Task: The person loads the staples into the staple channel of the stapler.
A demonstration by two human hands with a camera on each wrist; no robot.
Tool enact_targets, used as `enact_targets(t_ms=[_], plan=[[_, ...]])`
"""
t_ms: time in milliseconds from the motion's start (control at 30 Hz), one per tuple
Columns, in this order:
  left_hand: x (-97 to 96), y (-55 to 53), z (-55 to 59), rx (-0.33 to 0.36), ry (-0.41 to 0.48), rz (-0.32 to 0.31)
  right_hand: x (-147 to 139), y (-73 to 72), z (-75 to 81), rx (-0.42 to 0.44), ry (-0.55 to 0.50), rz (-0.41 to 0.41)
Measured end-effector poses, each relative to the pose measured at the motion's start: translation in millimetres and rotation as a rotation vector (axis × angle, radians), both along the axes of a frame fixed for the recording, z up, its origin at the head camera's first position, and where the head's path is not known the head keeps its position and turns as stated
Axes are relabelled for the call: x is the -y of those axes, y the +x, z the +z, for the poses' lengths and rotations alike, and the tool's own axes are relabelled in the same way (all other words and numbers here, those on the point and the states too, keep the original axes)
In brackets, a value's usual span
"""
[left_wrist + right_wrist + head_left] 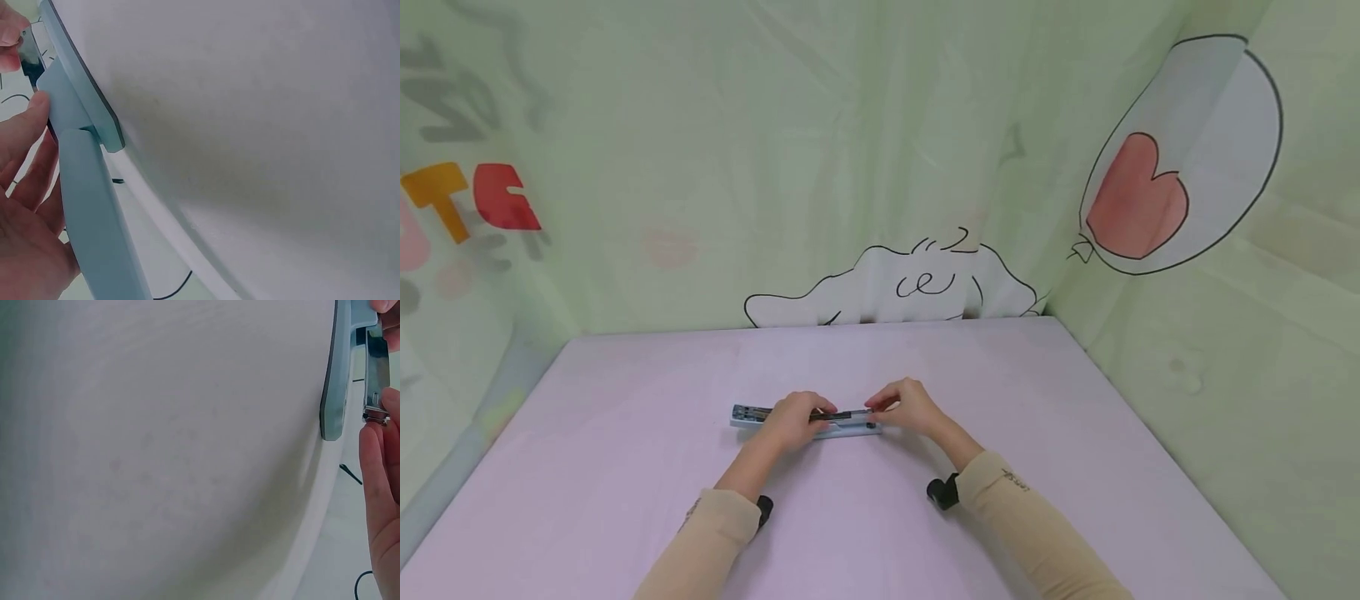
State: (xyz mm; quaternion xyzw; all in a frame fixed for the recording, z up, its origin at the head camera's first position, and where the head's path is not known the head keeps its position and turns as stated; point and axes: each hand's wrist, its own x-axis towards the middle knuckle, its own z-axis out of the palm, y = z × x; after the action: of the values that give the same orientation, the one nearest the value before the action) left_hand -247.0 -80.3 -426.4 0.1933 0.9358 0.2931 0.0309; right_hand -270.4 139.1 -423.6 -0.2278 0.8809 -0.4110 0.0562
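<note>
A light blue stapler (842, 431) lies across the middle of the table, its top arm (94, 212) swung back to the left and its metal staple magazine (377, 369) exposed. My left hand (792, 422) grips the stapler around its middle near the hinge, with the thumb on the blue side. At the right end, my right hand (913, 408) pinches the front tip of the magazine between thumb and fingers. In the right wrist view, the magazine stands apart from the flat base (334, 394) beneath it. The palm hides part of the stapler's middle in the head view.
The table (625, 467) wears a pale pinkish cover. Behind it hangs a light green curtain (700, 167) with cartoon drawings, and more curtain runs along both sides. Black wrist cameras (943, 492) sit at both beige sleeves (1030, 517).
</note>
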Motion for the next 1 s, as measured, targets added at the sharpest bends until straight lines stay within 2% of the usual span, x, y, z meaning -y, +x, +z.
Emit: enact_targets(t_ms=[67,200,467,667,867,1000], plan=[[1.3,1.1,0.2,-0.028,-0.021,-0.013,0,0.0,-0.6,0.011,-0.005,0.004],[5.5,3.0,0.7,-0.059,-0.05,0.0,0,-0.6,-2.9,0.04,-0.003,0.011],[16.9,6.9,4.7,-0.058,0.009,0.049,0,-1.6,-5.0,0.059,-0.01,0.011],[24.6,7.8,5.5,-0.061,0.02,0.077,0,-1.0,-4.3,0.095,-0.008,-0.007],[37.7,7.8,9.4,-0.093,0.035,0.11,0,-1.8,-4.6,0.104,0.004,-0.008],[47.6,9.0,11.6,-0.121,0.037,0.11,0,-2.2,-5.4,0.111,0.009,-0.013]])
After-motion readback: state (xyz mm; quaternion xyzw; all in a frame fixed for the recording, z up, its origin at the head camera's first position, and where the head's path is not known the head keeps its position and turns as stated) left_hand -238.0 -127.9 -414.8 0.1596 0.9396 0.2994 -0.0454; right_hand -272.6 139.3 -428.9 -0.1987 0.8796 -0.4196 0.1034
